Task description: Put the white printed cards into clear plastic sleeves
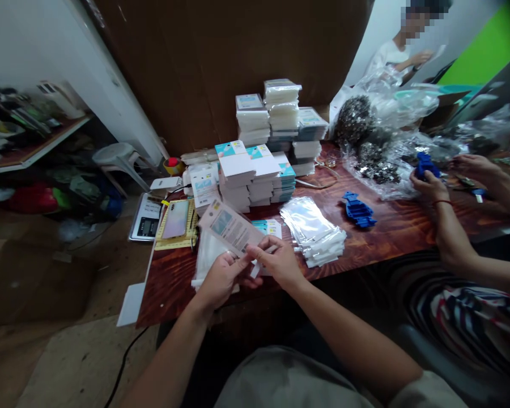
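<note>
Glossy red-brown wooden table (391, 235) bearing stacks of white-and-teal cards (261, 190), with loose clear plastic bags (312, 226) at the stacks' front right.
Before the stacks, the left hand (221, 280) and right hand (283, 263) pinch the near end of a flat, printed, seemingly plastic-sleeved card (229, 228); it looks light, bendable, slippery, best held by its edges.

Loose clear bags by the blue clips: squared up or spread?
Spread. The bags overlap in a loose fan, their edges out of line.
</note>
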A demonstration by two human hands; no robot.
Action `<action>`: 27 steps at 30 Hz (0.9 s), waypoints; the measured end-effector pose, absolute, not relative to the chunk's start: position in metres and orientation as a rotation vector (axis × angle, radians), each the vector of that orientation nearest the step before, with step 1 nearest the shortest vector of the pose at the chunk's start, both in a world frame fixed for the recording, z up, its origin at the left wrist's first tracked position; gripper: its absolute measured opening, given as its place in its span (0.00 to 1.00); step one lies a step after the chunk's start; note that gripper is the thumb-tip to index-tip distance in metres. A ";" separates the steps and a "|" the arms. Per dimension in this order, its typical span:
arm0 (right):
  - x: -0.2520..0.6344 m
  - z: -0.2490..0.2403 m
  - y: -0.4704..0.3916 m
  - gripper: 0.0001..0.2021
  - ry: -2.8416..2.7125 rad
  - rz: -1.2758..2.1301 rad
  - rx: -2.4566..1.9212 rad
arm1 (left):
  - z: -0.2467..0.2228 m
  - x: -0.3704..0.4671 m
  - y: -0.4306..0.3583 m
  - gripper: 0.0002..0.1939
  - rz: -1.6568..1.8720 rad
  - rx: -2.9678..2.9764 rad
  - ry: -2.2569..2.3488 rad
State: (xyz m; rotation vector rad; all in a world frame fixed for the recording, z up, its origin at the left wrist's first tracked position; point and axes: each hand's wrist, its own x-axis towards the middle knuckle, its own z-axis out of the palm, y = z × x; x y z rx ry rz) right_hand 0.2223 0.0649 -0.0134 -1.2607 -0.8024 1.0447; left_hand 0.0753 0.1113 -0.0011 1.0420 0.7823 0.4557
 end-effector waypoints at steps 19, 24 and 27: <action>0.363 -0.028 0.057 0.09 -1.341 -0.156 -2.135 | -0.019 -0.004 0.180 0.19 0.328 1.887 1.876; 0.290 -0.006 0.056 0.14 -2.182 0.141 -1.707 | -0.003 -0.004 0.181 0.17 0.215 2.086 1.802; 0.260 -0.001 0.051 0.17 -2.493 0.186 -1.709 | 0.005 -0.003 0.180 0.17 0.277 2.175 1.745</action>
